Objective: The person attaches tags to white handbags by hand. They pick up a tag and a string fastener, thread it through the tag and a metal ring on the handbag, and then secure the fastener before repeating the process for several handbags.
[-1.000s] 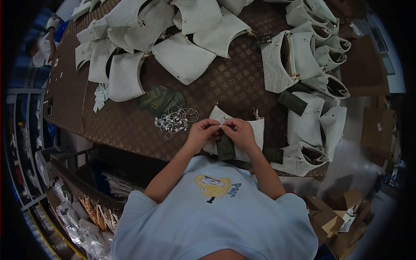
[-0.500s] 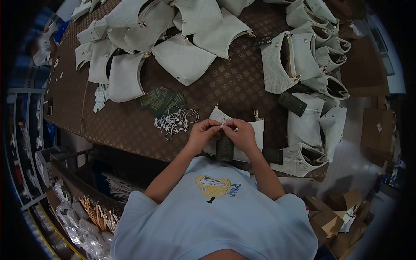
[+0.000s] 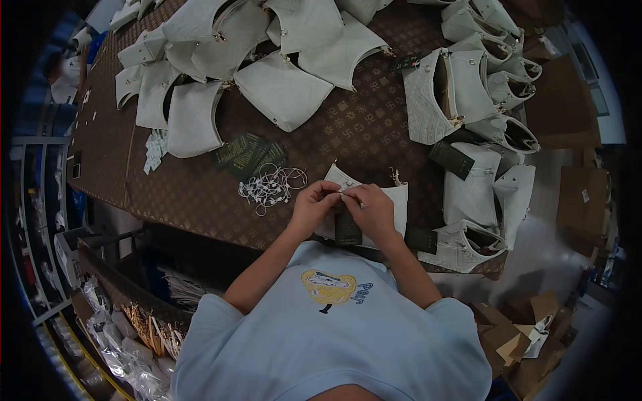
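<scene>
The brown patterned worktop [image 3: 200, 194] carries heaps of white bags [image 3: 281, 87] along its far side and right end. One white bag [image 3: 396, 200] lies flat at the near edge, right in front of me. My left hand [image 3: 313, 206] and right hand [image 3: 371, 208] meet at its top edge, each grip pinched tight there, fingertips touching; what small piece sits between them I cannot tell. A dark tag [image 3: 348, 228] hangs just under my hands, against the bag. A tangle of white cords [image 3: 271, 184] lies near my left hand.
</scene>
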Motion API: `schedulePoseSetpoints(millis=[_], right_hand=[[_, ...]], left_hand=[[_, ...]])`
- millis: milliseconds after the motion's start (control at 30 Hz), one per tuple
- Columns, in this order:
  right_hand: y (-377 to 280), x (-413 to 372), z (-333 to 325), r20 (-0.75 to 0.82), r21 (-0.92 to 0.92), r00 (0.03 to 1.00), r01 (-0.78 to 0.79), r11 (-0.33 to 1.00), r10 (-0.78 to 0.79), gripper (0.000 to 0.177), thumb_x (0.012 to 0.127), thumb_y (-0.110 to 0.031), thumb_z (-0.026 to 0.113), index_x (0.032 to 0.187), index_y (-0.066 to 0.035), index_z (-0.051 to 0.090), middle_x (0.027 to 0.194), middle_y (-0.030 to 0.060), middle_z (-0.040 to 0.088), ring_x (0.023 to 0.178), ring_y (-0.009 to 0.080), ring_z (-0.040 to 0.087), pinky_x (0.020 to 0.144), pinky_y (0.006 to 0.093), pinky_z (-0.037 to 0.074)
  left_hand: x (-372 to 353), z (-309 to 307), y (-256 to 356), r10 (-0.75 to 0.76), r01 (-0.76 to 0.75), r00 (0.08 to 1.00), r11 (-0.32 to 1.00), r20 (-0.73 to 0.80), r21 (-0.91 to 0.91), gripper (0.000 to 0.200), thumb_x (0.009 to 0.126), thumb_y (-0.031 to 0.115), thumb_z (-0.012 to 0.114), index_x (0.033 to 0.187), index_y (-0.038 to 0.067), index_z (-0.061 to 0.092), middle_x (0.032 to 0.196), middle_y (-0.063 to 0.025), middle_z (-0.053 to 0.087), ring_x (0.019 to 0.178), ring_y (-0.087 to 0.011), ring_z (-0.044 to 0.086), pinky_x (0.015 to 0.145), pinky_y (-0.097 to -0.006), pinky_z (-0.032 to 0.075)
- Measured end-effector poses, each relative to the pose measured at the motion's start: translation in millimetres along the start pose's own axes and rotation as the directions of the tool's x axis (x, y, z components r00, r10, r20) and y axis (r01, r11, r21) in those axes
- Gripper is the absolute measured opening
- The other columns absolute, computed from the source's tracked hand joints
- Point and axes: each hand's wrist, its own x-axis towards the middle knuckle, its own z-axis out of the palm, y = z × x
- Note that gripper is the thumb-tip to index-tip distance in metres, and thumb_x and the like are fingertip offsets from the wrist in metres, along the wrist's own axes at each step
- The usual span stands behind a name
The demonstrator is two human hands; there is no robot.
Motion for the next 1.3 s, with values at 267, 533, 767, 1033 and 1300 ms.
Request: schedulePoseSetpoints(millis=[267, 533, 767, 1033, 1300], right_hand=[[7.2, -6.8, -2.2, 0.065, 0.12, 0.994, 0.076, 0.99, -0.084, 0.018, 0.076, -0.01, 0.064, 0.094, -0.009, 0.066, 0.096, 0.0078, 0.062, 0.088, 0.024, 0.059, 0.073, 0.0327, 0.05], [42.3, 9.3, -30.1, 0.215, -0.405, 0.976, 0.109, 0.908, -0.022, 0.048, 0.071, -0.024, 0.068, 0.112, -0.006, 0.054, 0.108, 0.0111, 0.058, 0.103, 0.026, 0.053, 0.093, 0.041, 0.035], [22.0, -7.3, -88.6, 0.039, -0.363, 0.972, -0.203, 0.91, 0.232, 0.027, 0.073, -0.025, 0.066, 0.093, -0.009, 0.063, 0.084, 0.0113, 0.062, 0.079, 0.0294, 0.061, 0.071, 0.0409, 0.046], [48.8, 6.3, -106.7, -0.439, -0.486, 0.892, -0.34, 0.805, 0.111, 0.038, 0.078, -0.021, 0.062, 0.111, -0.005, 0.054, 0.095, 0.0146, 0.06, 0.087, 0.033, 0.057, 0.073, 0.0425, 0.044], [39.0, 5.3, -97.4, -0.445, -0.603, 0.891, -0.229, 0.764, -0.085, 0.07, 0.071, -0.017, 0.069, 0.131, -0.007, 0.036, 0.11, 0.0176, 0.053, 0.107, 0.0348, 0.046, 0.084, 0.0422, 0.04]], left_hand=[[-2.3, 0.5, -13.7, 0.058, -0.053, 0.998, 0.988, 0.031, -0.148, 0.013, 0.084, 0.003, 0.057, 0.096, 0.003, 0.052, 0.086, -0.0034, 0.059, 0.078, -0.011, 0.059, 0.065, -0.0226, 0.051], [-3.6, -26.4, 3.2, 0.029, -0.019, 0.999, 0.97, -0.041, 0.243, 0.025, 0.084, 0.01, 0.06, 0.108, 0.004, 0.055, 0.087, -0.0007, 0.06, 0.077, -0.0064, 0.054, 0.069, -0.021, 0.043], [-2.0, -57.9, 5.9, 0.157, -0.122, 0.971, 0.974, -0.18, 0.192, 0.019, 0.085, 0.009, 0.058, 0.103, 0.005, 0.058, 0.089, 0.0006, 0.06, 0.077, -0.0051, 0.054, 0.068, -0.0197, 0.043], [53.5, -77.1, 63.7, 0.532, -0.199, 0.815, 0.628, -0.228, 0.753, 0.032, 0.08, 0.014, 0.061, 0.109, 0.002, 0.055, 0.106, -0.0114, 0.057, 0.096, -0.0251, 0.056, 0.081, -0.0318, 0.044], [129.9, -62.5, 126.3, 0.608, -0.105, 0.762, -0.225, 0.224, 0.969, 0.069, 0.07, 0.033, 0.07, 0.125, 0.004, 0.041, 0.137, -0.0164, 0.034, 0.127, -0.0341, 0.031, 0.101, -0.0493, 0.028]])
